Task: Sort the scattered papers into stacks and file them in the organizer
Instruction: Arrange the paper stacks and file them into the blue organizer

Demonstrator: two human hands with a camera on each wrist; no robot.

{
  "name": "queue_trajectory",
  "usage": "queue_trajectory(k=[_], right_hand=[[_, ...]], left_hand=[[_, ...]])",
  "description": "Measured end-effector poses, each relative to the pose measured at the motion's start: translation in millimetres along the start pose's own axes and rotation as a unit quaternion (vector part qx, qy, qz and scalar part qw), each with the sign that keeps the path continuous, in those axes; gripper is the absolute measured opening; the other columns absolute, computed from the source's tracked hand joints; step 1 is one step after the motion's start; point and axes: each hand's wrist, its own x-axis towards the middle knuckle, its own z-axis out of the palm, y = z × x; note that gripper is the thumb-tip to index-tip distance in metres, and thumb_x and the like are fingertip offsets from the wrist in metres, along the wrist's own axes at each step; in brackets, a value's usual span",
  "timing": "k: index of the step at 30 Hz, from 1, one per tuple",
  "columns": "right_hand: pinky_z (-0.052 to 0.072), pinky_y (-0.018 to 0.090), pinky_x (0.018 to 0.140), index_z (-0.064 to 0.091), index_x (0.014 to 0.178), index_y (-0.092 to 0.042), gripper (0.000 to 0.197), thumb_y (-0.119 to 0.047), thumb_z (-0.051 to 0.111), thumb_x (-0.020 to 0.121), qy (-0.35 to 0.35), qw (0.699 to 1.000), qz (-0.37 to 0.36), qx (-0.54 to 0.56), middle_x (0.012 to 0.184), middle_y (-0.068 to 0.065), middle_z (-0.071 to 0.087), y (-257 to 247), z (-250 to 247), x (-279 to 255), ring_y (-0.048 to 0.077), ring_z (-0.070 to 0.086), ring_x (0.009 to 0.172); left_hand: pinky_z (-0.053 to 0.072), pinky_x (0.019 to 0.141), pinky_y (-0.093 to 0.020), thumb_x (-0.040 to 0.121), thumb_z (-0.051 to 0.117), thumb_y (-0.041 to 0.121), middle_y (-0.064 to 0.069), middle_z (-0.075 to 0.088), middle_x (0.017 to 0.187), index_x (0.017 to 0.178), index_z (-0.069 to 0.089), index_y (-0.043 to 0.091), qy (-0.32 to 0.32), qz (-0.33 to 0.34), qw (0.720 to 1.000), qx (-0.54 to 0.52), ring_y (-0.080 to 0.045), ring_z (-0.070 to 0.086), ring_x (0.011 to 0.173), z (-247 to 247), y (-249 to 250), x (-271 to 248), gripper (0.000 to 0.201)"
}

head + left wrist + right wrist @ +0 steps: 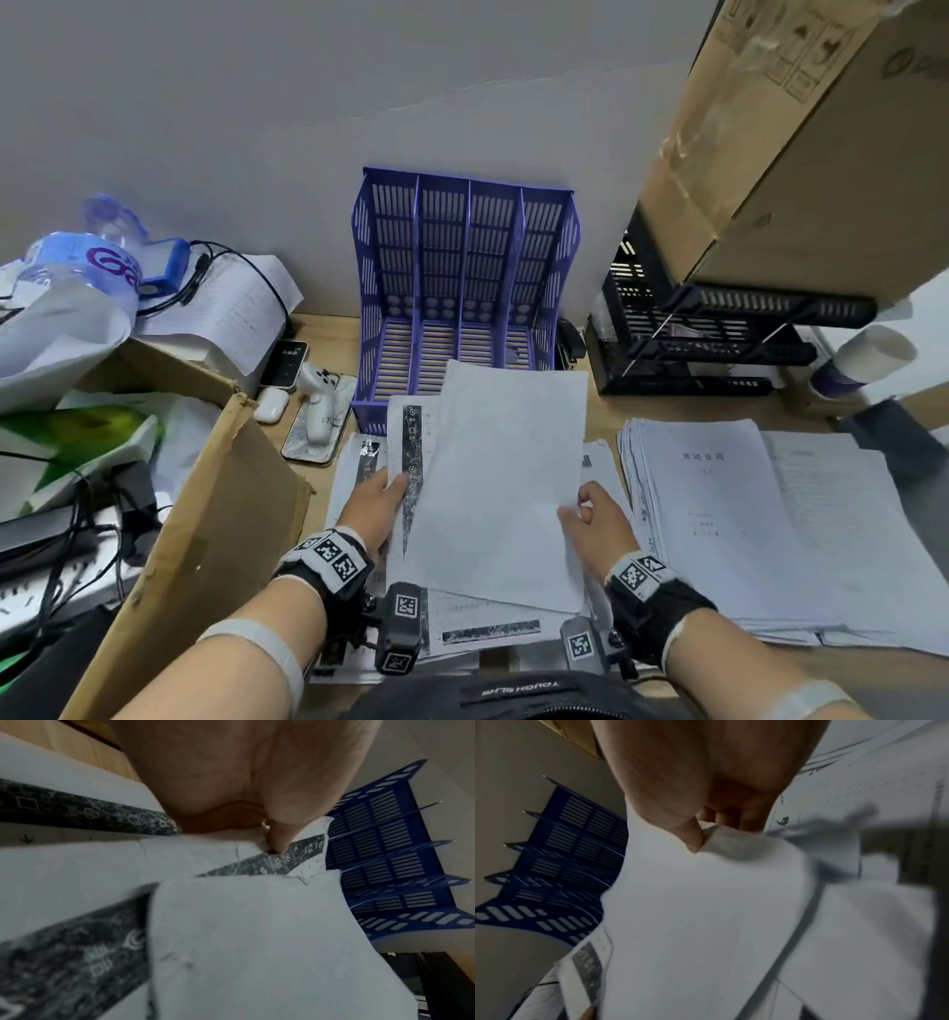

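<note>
While both hands grip paper above the light wooden bench (pixel 328 329), the left hand (pixel 372 509) pinches a white printed sheet with a black mottled band (pixel 412 462) at its left edge, thumb on top. The right hand (pixel 595 519) pinches the right edge of a plain white sheet (pixel 498 488) lying tilted over it; its fingers seem curled beneath, though the wrist view is blurred. Beyond stands the blue slotted plastic file organizer (pixel 464 246), four compartments showing no papers. A thick white document stack (pixel 719 514) lies right of the hands.
</note>
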Motion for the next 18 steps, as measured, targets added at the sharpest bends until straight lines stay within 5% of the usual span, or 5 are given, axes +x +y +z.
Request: queue_trajectory(k=[3,6,10,15,18], right_hand=[[0.047,0.027,0.067,0.054,0.095,-0.021,0.004,-0.019,0.051,0.094,0.013,1.000,0.011,0.018,0.085,-0.003,0.068,2,-4,4,0.017,0.060,0.075],[0.054,0.031,0.086,0.064,0.106,-0.025,0.021,-0.012,0.053,0.094,0.026,0.997,0.023,0.064,0.101,-0.004,0.072,3,-11,6,0.016,0.067,0.091],[0.045,0.018,0.080,0.067,0.104,-0.024,0.023,-0.007,0.054,0.094,0.029,0.995,0.000,0.098,0.103,-0.004,0.069,-2,-22,2,0.015,0.064,0.098],[0.052,0.034,0.089,0.072,0.096,-0.018,0.013,-0.011,0.064,0.088,0.018,0.995,0.009,0.102,0.106,0.012,0.073,5,-23,8,0.031,0.065,0.102],[0.050,0.025,0.079,0.071,0.091,-0.025,0.019,-0.008,0.065,0.087,0.015,0.987,0.011,0.157,0.099,0.000,0.074,0,-22,5,0.023,0.066,0.097]], left_hand=[[0.045,0.105,-0.050,0.086,0.051,0.056,-0.008,0.066,0.127,0.127,0.060,0.014,0.030,0.001,0.999,0.012,-0.033,0.061,0.118,-3,-16,19,0.059],[0.048,0.097,-0.040,0.096,0.053,0.039,-0.018,0.068,0.117,0.116,0.063,0.003,0.055,0.023,0.998,0.029,-0.036,0.063,0.110,-8,3,7,0.042],[0.051,0.093,-0.044,0.096,0.058,0.027,-0.019,0.072,0.102,0.100,0.068,0.004,0.085,0.053,0.995,0.018,-0.036,0.066,0.099,-13,9,2,0.026],[0.052,0.090,-0.036,0.093,0.064,0.024,-0.003,0.072,0.098,0.101,0.066,0.021,0.090,0.073,0.993,-0.004,-0.027,0.067,0.099,-12,11,-5,0.008],[0.047,0.086,-0.031,0.094,0.063,0.019,0.001,0.068,0.097,0.101,0.063,0.022,0.119,0.095,0.988,-0.040,-0.024,0.064,0.097,-15,23,-13,0.008]])
